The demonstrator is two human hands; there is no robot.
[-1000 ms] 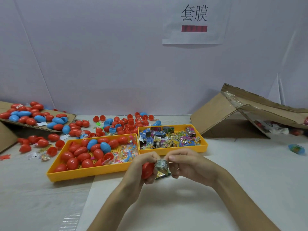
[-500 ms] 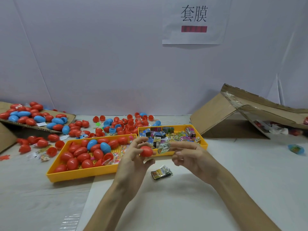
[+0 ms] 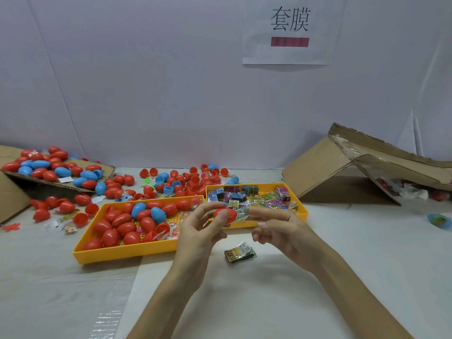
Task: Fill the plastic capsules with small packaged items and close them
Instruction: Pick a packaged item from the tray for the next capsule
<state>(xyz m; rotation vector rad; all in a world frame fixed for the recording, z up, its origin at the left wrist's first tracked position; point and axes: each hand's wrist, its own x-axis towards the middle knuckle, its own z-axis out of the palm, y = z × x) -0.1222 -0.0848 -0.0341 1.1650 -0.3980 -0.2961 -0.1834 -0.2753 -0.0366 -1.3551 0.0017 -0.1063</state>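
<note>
Pkt [image 3: 242,213] now against capsule [image 3: 223,214], L grip [image 3: 200,231]

White wall [image 3: 146,81] w/ sign [image 3: 288,30], white table [image 3: 367,253]

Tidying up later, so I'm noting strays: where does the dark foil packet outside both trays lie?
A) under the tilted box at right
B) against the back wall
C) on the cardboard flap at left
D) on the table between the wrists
D: the foil packet lies flat on the table, between the wrists, below the red capsule that the left hand holds.
</note>
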